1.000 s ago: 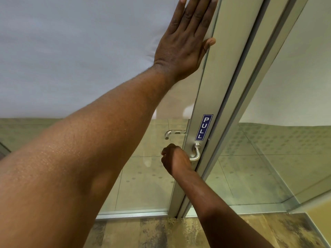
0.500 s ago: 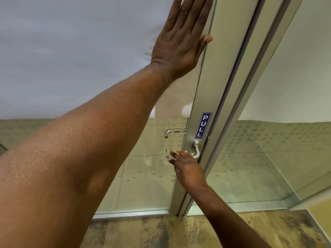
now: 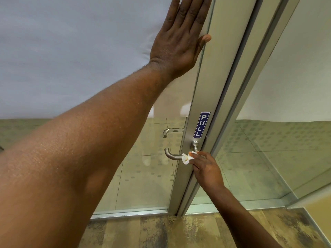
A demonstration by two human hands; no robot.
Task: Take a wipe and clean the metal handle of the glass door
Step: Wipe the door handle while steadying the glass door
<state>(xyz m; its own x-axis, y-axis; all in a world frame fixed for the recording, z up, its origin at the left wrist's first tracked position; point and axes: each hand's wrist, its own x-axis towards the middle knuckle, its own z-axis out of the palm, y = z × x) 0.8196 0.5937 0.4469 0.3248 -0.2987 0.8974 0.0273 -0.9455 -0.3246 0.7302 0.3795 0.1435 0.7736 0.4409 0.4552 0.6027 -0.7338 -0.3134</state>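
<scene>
The metal lever handle (image 3: 172, 155) sticks out from the door's aluminium stile (image 3: 211, 90), just below a blue PULL sticker (image 3: 201, 124). My right hand (image 3: 206, 169) pinches a small white wipe (image 3: 187, 158) against the handle near its bend by the stile. The handle's curved left end is bare. High on the door, my left hand (image 3: 180, 40) lies flat with fingers spread against the frosted glass (image 3: 71, 56), thumb on the stile.
A second handle (image 3: 171, 131) shows through the glass on the door's far side. To the right stands a fixed glass panel (image 3: 279, 144) in a metal frame. Patterned wood-look floor (image 3: 170, 231) lies below the door.
My right hand has slid with the wipe from the handle's left end rightward to the bend near the stile, uncovering the lever. My left hand stays pressed on the door.
</scene>
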